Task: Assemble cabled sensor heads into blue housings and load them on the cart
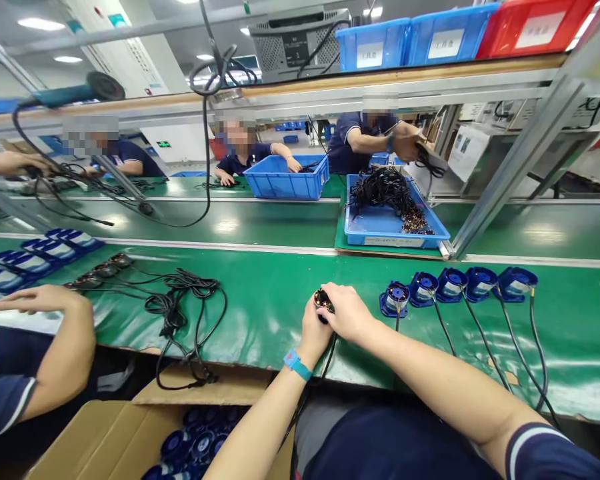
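Note:
Both of my hands meet over the green bench, at the middle of the view. My left hand (313, 330), with a teal wrist strap (298, 365), is closed around a small round motor stator (323, 299) with copper-coloured windings. From above, my right hand (351, 312) grips the same stator, its fingers partly covering it. A black cable (331, 353) hangs below my hands toward my lap. Just to the right stands a row of several blue motor housings (395, 298), with black cables running toward the bench's front edge.
At left lie bundled black cables (183, 300) with more stators (105, 270), beside a co-worker's arm (65, 327). Below, a cardboard box (95, 440) holds blue housings. Beyond, a blue tray (393, 241) contains cabled parts. A metal post (510, 167) rises at right; co-workers sit opposite.

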Available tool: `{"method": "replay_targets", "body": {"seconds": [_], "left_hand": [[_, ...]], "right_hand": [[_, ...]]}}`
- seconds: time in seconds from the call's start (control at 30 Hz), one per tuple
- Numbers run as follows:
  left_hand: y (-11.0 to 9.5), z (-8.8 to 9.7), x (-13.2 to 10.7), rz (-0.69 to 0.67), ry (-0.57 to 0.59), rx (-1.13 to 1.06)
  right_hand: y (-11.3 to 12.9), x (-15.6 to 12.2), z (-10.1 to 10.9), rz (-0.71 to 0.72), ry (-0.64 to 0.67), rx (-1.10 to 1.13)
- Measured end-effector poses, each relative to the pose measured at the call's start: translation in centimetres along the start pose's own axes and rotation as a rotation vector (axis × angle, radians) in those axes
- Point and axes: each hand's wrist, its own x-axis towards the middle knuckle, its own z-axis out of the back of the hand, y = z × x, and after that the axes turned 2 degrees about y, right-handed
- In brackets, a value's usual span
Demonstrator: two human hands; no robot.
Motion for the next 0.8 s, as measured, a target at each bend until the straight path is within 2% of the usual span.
{"method": "replay_targets", "body": {"seconds": [0.3, 0.4, 0.47, 0.53, 0.6, 0.7, 0.8], "left_hand": [[0.2, 0.6, 0.6, 0.117, 0.064, -0.007], [-0.6, 1.6, -0.7, 0.113, 0.076, 0.004], [-1.2, 3.0, -3.5, 0.078, 0.015, 0.053], [-1.4, 4.8, -7.8, 0.057, -0.041, 0.124], [-0.9, 6.4, -12.5, 0.067, -0.010, 0.190], [1.4, 7.6, -18.0, 0.128, 0.039, 0.297], [4.6, 7.6, -20.3, 0.269, 0.116, 0.394]], "right_hand": [[-0.8, -1.9, -2.2, -0.101, 0.031, -0.010], [-1.4, -1.7, -3.3, -0.088, -0.011, 0.061], [-2.0, -1.6, -3.9, -0.102, -0.036, 0.100], [-2.6, -1.5, -4.5, -0.115, -0.041, 0.118], [-3.1, -1.4, -4.9, -0.104, -0.038, 0.122], [-3.1, -1.2, -4.9, -0.072, -0.031, 0.123], [-2.2, -1.1, -4.0, -0.019, -0.088, 0.133]]}}
